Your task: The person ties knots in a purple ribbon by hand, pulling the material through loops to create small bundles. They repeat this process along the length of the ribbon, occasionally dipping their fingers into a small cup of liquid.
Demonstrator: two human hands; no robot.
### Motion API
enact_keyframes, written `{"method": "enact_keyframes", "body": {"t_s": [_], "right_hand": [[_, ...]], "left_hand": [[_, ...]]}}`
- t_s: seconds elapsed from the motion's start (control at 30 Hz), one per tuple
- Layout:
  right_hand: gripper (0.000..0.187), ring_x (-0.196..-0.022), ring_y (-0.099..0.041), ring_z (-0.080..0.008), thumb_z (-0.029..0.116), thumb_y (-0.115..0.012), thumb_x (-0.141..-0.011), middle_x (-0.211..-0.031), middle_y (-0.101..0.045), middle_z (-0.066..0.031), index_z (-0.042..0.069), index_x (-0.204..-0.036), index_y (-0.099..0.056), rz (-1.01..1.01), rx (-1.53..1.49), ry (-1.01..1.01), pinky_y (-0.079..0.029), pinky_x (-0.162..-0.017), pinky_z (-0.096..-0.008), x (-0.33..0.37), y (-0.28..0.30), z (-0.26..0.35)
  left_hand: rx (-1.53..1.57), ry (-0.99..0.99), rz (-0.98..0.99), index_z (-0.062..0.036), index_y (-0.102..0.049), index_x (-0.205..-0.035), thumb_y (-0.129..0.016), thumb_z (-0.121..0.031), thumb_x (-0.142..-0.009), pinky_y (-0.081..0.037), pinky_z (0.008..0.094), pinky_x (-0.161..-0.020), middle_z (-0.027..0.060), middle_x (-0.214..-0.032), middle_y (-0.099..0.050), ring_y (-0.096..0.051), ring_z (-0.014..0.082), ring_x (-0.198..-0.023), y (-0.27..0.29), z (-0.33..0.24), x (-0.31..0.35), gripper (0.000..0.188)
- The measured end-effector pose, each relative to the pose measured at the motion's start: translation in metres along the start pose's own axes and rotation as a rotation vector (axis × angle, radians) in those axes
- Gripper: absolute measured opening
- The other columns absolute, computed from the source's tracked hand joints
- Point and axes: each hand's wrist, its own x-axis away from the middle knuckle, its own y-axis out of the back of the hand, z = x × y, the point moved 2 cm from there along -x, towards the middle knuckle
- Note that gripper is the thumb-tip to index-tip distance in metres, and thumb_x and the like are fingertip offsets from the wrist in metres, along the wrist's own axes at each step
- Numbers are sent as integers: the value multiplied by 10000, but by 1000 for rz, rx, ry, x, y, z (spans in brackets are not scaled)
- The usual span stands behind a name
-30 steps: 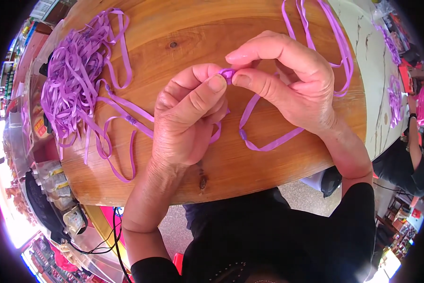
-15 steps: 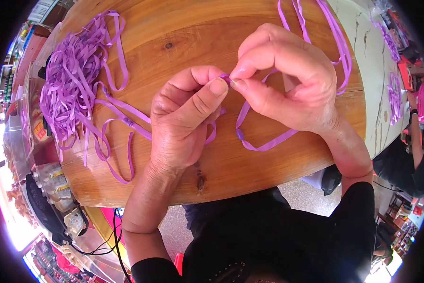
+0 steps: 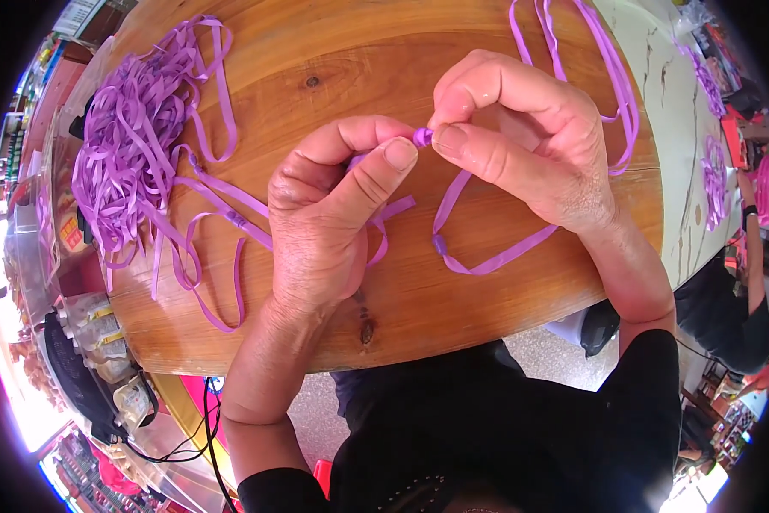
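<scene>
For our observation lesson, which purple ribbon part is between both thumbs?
The small twisted bit between left hand and right hand; the left heap and upper right loops lie apart.

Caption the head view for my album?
Left hand and right hand pinch a purple ribbon over a wooden table, tangled ribbons at left.

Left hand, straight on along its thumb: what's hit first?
The small purple fabric-ribbon knot at the fingertips of the bare left hand, seemingly touching; just beyond, likely the bare right hand. Depth is unclear.
</scene>
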Motion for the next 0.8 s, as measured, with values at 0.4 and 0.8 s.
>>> {"method": "enact_keyframes", "body": {"t_s": [0.4, 0.8], "right_hand": [[359, -720, -549, -179, 98, -761, -611, -821, -604, -56, 20, -952, -680, -19, 727, 540, -432, -623, -278, -3, -1, 0], [196, -662, -523, -205, 53, -744, -621, -719, -563, -52, 12, -788, -650, 21, 885, 563, -397, -610, -303, -3, 4, 2]], "left_hand": [[0, 6, 17, 17, -621, -965, -595, 12, -856, -467, 192, -744, 64, -906, -641, -585, 88, -840, -3, 4, -3, 112], [-414, -159, -186, -16, -646, -852, -647, 23, -810, -406, 148, -613, -40, -761, -595, -497, 11, -692, -7, -1, 0, 57]]}}
